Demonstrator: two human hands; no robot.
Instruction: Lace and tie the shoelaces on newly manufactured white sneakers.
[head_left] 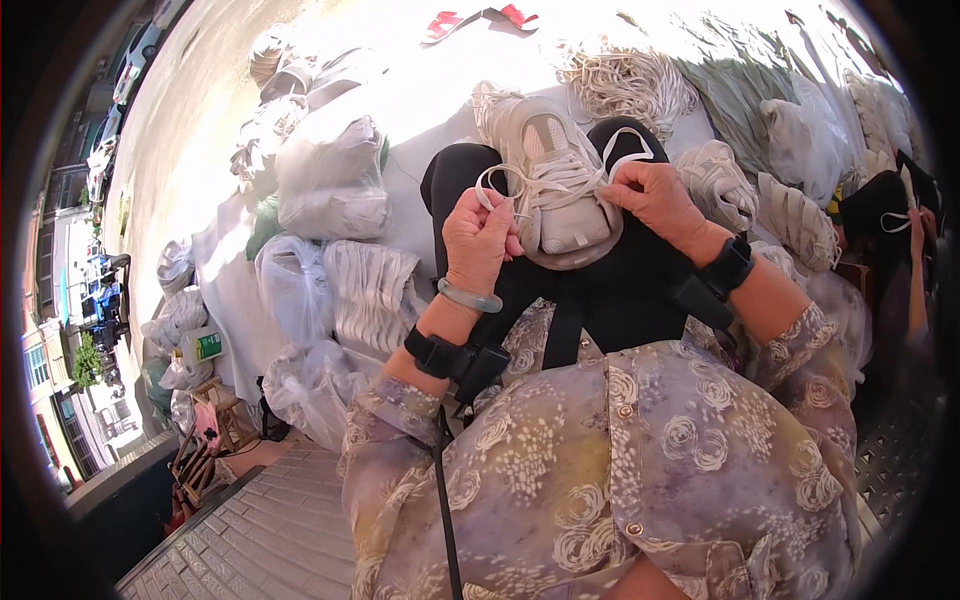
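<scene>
The shoe (pixel 553 180), pale grey-white with a mesh panel on top, lies sole-down on the person's black-clad lap (pixel 600 290), toe pointing away from the body, at the middle of the view. The left hand (pixel 480 240) is clenched on a white lace (pixel 497 186) at the shoe's left side, the lace running taut from the fist to the eyelets. The right hand (pixel 655 200) pinches the lace at the shoe's right side, fingertips touching the upper; a loop of lace lies on the lap just beyond it. A pale green bangle (pixel 470 297) and a black strap sit on the left wrist; a black strap sits on the right wrist. Open room is tight: the lap edge is bordered on the left by clear plastic bags (pixel 330 180) of white goods, stacked close against the knee. On the right, more pale shoes (pixel 720 180) lie touching one another. Beyond the toe lies a heap of white laces (pixel 625 85). A small green-and-white container (pixel 208 345) stands near the lower left bags. A flat red-and-white item (pixel 480 20) lies on the sunlit ground at the far edge. Grey brick paving (pixel 270 530) remains free at the lower left.
</scene>
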